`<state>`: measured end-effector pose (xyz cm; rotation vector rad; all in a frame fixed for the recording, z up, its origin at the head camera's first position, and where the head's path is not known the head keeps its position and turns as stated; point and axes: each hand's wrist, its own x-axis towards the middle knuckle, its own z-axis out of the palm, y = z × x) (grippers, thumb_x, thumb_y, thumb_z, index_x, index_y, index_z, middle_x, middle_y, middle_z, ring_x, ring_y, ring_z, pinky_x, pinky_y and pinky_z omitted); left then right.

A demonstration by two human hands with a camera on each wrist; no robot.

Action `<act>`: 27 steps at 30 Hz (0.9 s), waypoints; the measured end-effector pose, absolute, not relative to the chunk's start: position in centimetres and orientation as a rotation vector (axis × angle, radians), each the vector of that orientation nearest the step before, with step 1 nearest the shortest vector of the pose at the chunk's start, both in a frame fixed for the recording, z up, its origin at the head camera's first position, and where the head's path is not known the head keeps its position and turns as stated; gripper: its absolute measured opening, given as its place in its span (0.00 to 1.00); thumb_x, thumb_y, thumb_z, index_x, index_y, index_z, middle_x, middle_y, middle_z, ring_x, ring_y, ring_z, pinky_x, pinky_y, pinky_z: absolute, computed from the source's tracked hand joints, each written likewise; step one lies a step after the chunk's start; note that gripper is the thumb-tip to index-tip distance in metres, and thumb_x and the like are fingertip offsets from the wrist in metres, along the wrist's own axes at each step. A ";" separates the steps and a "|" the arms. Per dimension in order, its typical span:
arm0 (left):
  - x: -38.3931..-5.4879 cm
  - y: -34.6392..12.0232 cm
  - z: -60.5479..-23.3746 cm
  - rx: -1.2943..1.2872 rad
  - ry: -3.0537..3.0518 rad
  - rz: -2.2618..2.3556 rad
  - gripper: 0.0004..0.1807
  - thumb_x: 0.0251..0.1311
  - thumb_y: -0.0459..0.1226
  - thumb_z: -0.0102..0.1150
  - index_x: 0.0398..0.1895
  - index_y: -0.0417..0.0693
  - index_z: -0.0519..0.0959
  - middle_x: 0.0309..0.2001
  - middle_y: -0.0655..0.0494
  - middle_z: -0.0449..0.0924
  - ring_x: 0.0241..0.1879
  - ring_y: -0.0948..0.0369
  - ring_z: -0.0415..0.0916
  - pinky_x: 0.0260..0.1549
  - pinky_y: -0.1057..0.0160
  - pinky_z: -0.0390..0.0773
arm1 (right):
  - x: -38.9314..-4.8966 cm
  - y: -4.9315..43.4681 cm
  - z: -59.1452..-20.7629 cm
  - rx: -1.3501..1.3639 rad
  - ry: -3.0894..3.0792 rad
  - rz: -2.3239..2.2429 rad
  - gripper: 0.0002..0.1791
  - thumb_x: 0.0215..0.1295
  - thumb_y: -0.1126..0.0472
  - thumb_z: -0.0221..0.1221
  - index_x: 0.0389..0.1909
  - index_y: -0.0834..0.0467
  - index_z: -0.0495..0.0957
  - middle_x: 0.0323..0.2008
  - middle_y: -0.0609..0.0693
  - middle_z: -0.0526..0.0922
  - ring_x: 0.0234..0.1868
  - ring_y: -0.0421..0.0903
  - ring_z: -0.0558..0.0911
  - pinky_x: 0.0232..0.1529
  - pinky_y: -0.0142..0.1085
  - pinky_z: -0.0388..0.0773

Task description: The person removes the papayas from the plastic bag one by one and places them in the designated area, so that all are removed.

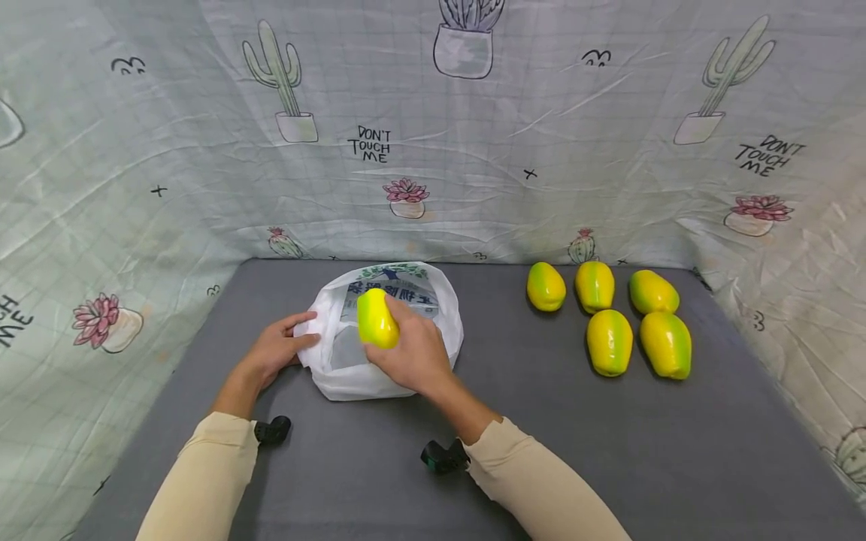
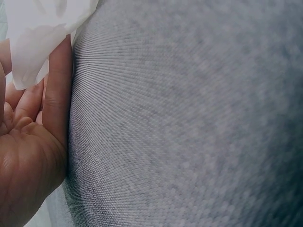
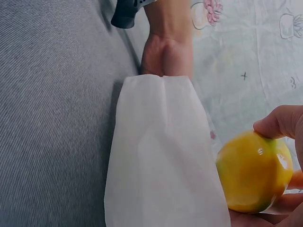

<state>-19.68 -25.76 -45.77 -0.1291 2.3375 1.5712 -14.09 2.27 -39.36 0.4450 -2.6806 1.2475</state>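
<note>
My right hand (image 1: 418, 349) grips a glossy yellow-green mango (image 1: 377, 319) above the mouth of a white plastic bag (image 1: 365, 385). The right wrist view shows the thumb on top of the mango (image 3: 253, 172) and fingers beneath it, beside the bag's white wall (image 3: 161, 151). At the bag's left rim, my left hand (image 1: 272, 347) holds the plastic between thumb and fingers. In the left wrist view, a fold of the bag (image 2: 40, 33) hangs between the thumb and fingers of the left hand (image 2: 31, 156), which lies along the tabletop. Printing shows on the bag's inner back wall.
Several more mangoes (image 1: 610, 343) lie in two loose rows at the right of the grey table (image 1: 514, 451). A pale cloth (image 1: 501, 143) printed with cacti hangs behind and along both sides. Black wrist devices (image 1: 443, 456) sit at the cuffs of both sleeves.
</note>
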 end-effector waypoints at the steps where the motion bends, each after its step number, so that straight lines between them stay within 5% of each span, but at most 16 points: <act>1: -19.7 -25.7 -45.8 -0.130 2.333 1.578 0.37 0.74 0.38 0.60 0.82 0.44 0.58 0.75 0.31 0.64 0.43 0.72 0.78 0.41 0.69 0.82 | -14.0 2.5 -39.4 0.444 -2.681 1.242 0.42 0.58 0.52 0.70 0.75 0.56 0.70 0.59 0.51 0.85 0.42 0.49 0.82 0.40 0.38 0.77; 9: -19.8 -25.8 -46.1 -0.133 2.347 1.574 0.38 0.73 0.39 0.60 0.82 0.43 0.58 0.75 0.30 0.64 0.42 0.75 0.77 0.40 0.70 0.82 | -13.6 4.1 -39.4 0.430 -2.679 1.187 0.41 0.58 0.53 0.70 0.74 0.57 0.71 0.63 0.51 0.84 0.42 0.49 0.83 0.41 0.38 0.77; 27: -19.7 -25.9 -45.9 -0.125 2.360 1.535 0.38 0.73 0.40 0.61 0.82 0.43 0.58 0.74 0.31 0.64 0.42 0.74 0.78 0.40 0.70 0.83 | -13.2 7.9 -39.1 0.320 -2.677 1.238 0.40 0.60 0.53 0.70 0.74 0.54 0.72 0.49 0.52 0.87 0.39 0.49 0.81 0.40 0.41 0.77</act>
